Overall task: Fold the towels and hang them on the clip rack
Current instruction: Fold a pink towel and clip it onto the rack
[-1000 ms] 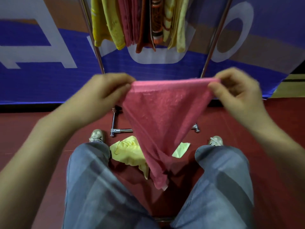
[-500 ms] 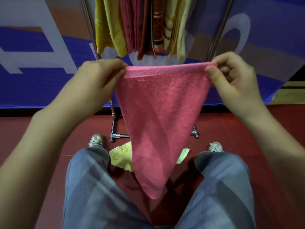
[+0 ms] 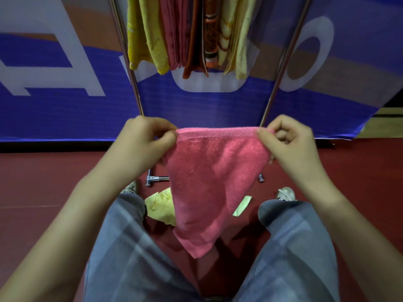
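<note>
A pink towel [image 3: 214,182] hangs in front of me, its top hem stretched level and its lower part tapering to a point between my knees. My left hand [image 3: 146,141] pinches the hem's left corner. My right hand [image 3: 287,142] pinches the right corner, fingers curled. Above and behind, several folded towels [image 3: 189,33] in yellow, pink and orange hang from the clip rack, whose metal legs [image 3: 128,62] slant down to the floor. A pale yellow towel [image 3: 160,207] lies crumpled on the floor behind the pink one.
A blue banner [image 3: 65,110] with white letters stands behind the rack. The floor [image 3: 43,182] is dark red. My legs in grey trousers [image 3: 135,258] fill the lower view, with both shoes near the rack's feet [image 3: 152,178].
Both hands came down and drew slightly closer together, bringing the pink towel lower. The towel now hangs smoother, and its tip sits between my knees.
</note>
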Tool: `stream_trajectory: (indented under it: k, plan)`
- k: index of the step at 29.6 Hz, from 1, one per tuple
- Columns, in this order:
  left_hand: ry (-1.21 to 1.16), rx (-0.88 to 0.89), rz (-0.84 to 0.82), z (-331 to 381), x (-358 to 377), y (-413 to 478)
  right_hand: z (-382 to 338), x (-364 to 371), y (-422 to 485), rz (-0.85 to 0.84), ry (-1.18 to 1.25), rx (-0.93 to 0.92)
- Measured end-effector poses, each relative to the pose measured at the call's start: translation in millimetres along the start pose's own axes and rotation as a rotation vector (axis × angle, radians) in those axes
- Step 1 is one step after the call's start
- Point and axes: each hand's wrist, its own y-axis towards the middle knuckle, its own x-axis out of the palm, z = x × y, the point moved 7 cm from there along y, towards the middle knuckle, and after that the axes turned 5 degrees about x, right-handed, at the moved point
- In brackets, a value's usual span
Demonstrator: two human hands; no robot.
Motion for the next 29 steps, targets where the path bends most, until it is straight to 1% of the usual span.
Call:
stream_trajectory:
  k: [3,6,12,17,19,22,23,26,29]
  plan:
    - [-0.099,-0.101,0.023,-12.0,12.3,-5.0,12.5,5.5,-7.0,0.04,0.035,0.042]
    - [-0.207,-0.16,0.027,-16.8,27.1,-12.8,16.4,20.5,-18.4,0.018,0.07,0.074]
    - [-0.267,-0.154,-0.025,-11.7,59.1,-26.2,18.5,61.5,-39.6,-0.079,0.165,0.105]
    - [-0.445,-0.299,-0.096,-29.5,76.8,-37.1,30.1,86.5,-50.5,-0.219,0.302,0.251]
    - [-0.486,-0.308,-0.099,-31.9,80.8,-40.9,31.4,92.4,-54.1,-0.272,0.31,0.272]
    - [-0.552,-0.304,-0.106,-29.3,85.0,-48.7,35.6,94.0,-60.7,-0.319,0.411,0.356]
    - [-0.553,-0.284,-0.117,-28.5,85.8,-51.3,37.8,93.3,-62.9,-0.326,0.45,0.365]
    - [-0.46,-0.233,-0.184,-35.7,90.1,-59.4,43.5,92.4,-69.1,-0.346,0.531,0.385]
    - [-0.395,-0.228,-0.23,-47.1,91.9,-66.1,53.6,94.0,-74.7,-0.415,0.527,0.407]
